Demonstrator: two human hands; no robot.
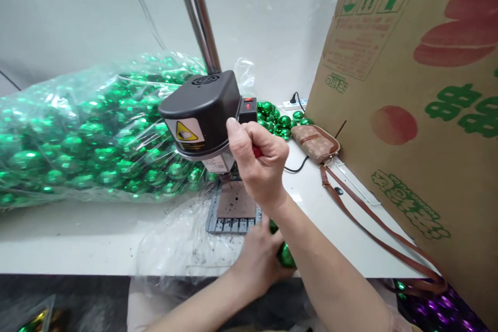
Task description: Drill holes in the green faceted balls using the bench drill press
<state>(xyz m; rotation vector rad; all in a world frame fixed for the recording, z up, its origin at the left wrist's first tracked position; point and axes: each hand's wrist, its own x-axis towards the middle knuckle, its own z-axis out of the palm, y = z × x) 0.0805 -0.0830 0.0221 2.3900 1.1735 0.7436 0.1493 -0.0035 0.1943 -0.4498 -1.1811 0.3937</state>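
A small bench drill press (202, 114) with a black head stands on the white table (78, 244). My right hand (260, 163) is closed round its red-tipped lever, beside the head. Below, my left hand (259, 254) grips a shiny green ball (286, 255) near the table's front edge, partly hidden under my right forearm. The drill's grey base plate (233, 212) sits just behind that hand. Its steel column (196, 10) rises to the top of the view.
A big clear plastic bag of green balls (85, 135) fills the left of the table. Loose green balls (276, 116) and a power strip (293, 104) lie at the back. A brown strapped pouch (316, 142) lies right of the drill. A large cardboard box (420, 104) leans at right.
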